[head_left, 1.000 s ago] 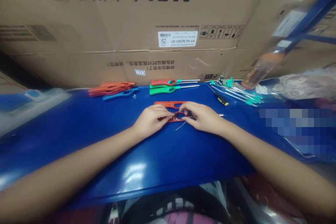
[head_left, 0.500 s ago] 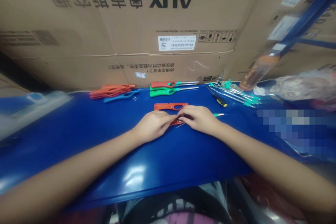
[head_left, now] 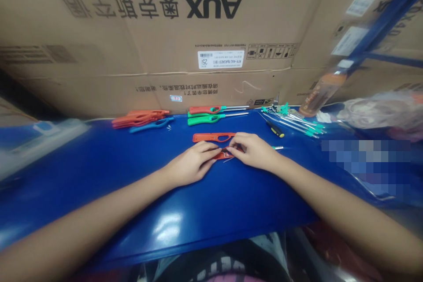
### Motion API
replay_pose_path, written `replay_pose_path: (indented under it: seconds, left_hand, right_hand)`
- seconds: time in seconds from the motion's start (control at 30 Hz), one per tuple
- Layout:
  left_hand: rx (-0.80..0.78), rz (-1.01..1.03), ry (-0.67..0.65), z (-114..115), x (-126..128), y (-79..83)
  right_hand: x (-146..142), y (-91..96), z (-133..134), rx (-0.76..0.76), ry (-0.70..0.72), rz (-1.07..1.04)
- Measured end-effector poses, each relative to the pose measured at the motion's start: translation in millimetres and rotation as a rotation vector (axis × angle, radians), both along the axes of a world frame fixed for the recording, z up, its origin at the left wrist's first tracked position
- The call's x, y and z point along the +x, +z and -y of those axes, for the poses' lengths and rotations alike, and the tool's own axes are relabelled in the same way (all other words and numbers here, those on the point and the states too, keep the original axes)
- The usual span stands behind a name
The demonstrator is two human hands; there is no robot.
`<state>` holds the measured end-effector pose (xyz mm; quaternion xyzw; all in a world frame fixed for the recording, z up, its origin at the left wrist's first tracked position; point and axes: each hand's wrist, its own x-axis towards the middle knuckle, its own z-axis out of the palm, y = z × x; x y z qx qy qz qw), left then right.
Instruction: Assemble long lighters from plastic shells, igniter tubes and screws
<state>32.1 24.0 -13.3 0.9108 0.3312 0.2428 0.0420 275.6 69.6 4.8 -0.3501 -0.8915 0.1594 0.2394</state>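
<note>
An open red-orange lighter casing half lies on the blue table between my hands, with a thin pale wire and small dark parts inside. My left hand closes its thumb and fingers on the left end. With curled fingers and thumb, my right hand grips the casing from the right and hides much of it. A metal tube with a green base sticks out past the right hand. Just behind the hands rests the other orange casing half. A thin pin lies along the casing's near side.
Orange casings and a blue one are piled at the back left. Lighters with metal tubes lie behind the hands. Further right are a screwdriver, several loose tubes and a bottle. A cardboard box walls the back.
My left fingers have drawn slightly left and spread along the casing's end, uncovering more of its inside. The right hand keeps its grip nearly in place. The view has shifted a little.
</note>
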Motion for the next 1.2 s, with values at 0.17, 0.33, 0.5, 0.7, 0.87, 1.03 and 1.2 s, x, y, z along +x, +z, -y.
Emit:
replay_pose_path:
  seconds: [0.17, 0.33, 0.5, 0.7, 0.87, 1.03, 1.2]
  left_hand:
    - [0.059, -0.181, 0.007, 3, 3, 8.0]
    - [0.029, -0.077, -0.006, 3, 4, 5.4]
    - [-0.029, 0.106, -0.014, 0, 2, -2.9]
    - [-0.063, 0.143, -0.016, -1, 2, -3.6]
    - [-0.078, 0.077, -0.041, 0, 4, 2.5]
    - [-0.061, -0.014, -0.023, 1, 7, 6.9]
    - [-0.057, -0.045, -0.013, 1, 9, 6.6]
  right_hand:
    - [-2, 2.0, 1, -0.02, -0.03, 0.058]
    - [-5, 3.5, 3, -0.065, -0.089, 0.115]
    - [-6, 3.4, 4, -0.112, -0.147, 0.123]
    - [-8, 1.0, 4, -0.056, -0.137, 0.125]
    - [-9, 2.4, 5, -0.062, -0.144, 0.126]
    - [-11, 6.1, 5, -0.113, -0.199, 0.144]
    - [-12, 5.2, 6, -0.046, -0.204, 0.217]
